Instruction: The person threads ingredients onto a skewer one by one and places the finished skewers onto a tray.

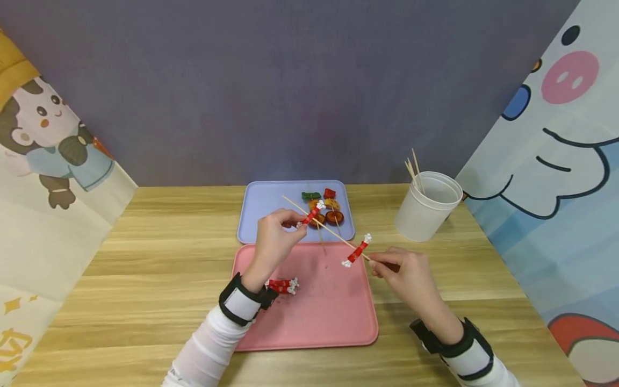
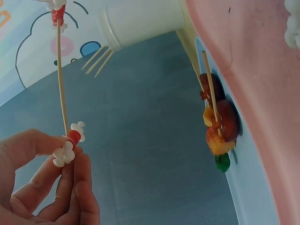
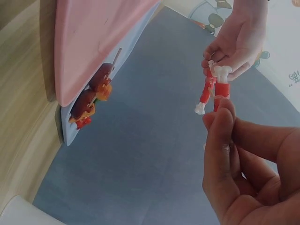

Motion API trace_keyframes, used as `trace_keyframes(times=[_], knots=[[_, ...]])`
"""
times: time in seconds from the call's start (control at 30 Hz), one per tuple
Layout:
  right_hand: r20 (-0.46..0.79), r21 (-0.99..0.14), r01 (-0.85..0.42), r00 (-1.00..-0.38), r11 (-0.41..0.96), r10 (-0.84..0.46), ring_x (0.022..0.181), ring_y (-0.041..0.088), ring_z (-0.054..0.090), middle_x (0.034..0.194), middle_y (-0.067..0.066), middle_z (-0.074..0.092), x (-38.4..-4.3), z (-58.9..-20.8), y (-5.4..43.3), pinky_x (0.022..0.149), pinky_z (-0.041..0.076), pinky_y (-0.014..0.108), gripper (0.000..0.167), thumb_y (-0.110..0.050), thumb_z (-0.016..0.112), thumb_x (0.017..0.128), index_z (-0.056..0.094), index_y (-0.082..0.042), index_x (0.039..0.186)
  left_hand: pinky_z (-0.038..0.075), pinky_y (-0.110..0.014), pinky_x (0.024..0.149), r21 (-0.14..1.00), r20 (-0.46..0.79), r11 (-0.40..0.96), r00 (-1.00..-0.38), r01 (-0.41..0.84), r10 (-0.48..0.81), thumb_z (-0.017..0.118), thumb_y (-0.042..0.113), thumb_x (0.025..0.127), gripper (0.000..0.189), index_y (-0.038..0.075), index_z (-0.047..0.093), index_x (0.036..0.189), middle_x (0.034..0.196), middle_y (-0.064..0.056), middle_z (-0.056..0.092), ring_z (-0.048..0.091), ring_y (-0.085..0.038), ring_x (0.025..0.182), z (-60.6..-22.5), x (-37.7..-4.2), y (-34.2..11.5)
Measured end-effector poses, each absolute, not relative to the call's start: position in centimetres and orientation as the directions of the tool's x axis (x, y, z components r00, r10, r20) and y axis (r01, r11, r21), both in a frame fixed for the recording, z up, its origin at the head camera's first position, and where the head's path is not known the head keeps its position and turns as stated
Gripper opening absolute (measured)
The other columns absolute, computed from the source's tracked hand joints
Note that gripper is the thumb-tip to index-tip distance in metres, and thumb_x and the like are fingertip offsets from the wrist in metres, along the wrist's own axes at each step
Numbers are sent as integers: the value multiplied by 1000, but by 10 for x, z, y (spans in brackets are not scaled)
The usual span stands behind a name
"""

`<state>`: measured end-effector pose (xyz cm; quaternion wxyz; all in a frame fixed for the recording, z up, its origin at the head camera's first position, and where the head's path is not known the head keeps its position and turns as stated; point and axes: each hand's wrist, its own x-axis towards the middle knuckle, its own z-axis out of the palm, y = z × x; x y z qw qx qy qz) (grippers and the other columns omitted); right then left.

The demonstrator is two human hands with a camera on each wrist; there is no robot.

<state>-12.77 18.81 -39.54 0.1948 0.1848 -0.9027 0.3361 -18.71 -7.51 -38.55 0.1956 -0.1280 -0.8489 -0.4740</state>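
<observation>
A thin wooden skewer slants above the two trays. My right hand pinches its near end between thumb and fingers. Just beyond those fingertips, a red toy piece with white knobbly ends sits crosswise on the skewer. My left hand pinches a second such red-and-white piece farther along, near the far end of the stick. In the head view the tip shows past that piece. More red-and-white pieces lie on the pink tray, partly hidden by the left wrist.
Behind the pink tray, a pale blue tray bears two loaded skewers with brown round pieces, yellow, green and red ones. A white tub with several bare skewers stands at the right. A grey panel rises behind.
</observation>
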Motion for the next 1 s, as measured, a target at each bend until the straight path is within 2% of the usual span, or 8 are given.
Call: trace_keyframes(times=[0.2,0.4,0.57,0.67,0.87,1.0], knots=[[473,-526,-452,-859,720,-195,55,-4,56,64,-8,63,-127,-396,187,47,42,13,9,-5,79,73,77,-8,81,54,-42,69,756,446,515,-894,403,45,71,4,73,12,9,75,84,80,-5,70,63,-21,73,-388,-184,-70],[415,-555,-416,-889,721,-193,57,-2,58,68,-4,65,-126,-394,185,48,47,18,11,-4,78,74,77,-7,84,54,-33,68,724,441,522,-884,451,153,73,7,75,9,11,75,84,81,-2,70,63,-14,75,-391,-178,-58],[404,-565,-403,-896,720,-185,57,-1,59,68,-4,66,-126,-395,185,48,48,19,10,-4,78,74,77,-7,84,50,-26,66,723,448,526,-884,447,136,74,7,73,10,12,75,82,79,1,70,62,-12,73,-392,-175,-54],[404,-565,-406,-895,718,-188,57,-1,59,68,-4,66,-126,-396,184,49,48,18,11,-3,78,74,77,-7,84,50,-27,65,731,445,517,-886,445,133,74,6,73,11,12,75,82,79,1,69,62,-11,73,-392,-173,-53],[408,-580,-420,-891,698,-197,59,0,62,71,-2,69,-126,-398,183,51,50,14,11,-2,78,74,77,-6,84,53,-36,65,748,434,469,-881,469,188,72,5,72,12,8,75,84,79,-1,71,62,-15,72,-393,-170,-47],[409,-593,-421,-892,686,-193,59,0,63,71,-2,69,-126,-398,182,51,50,14,11,-2,78,74,77,-5,84,54,-33,65,746,429,468,-880,473,206,71,5,73,12,9,75,83,79,-1,69,64,-16,71,-395,-169,-44]])
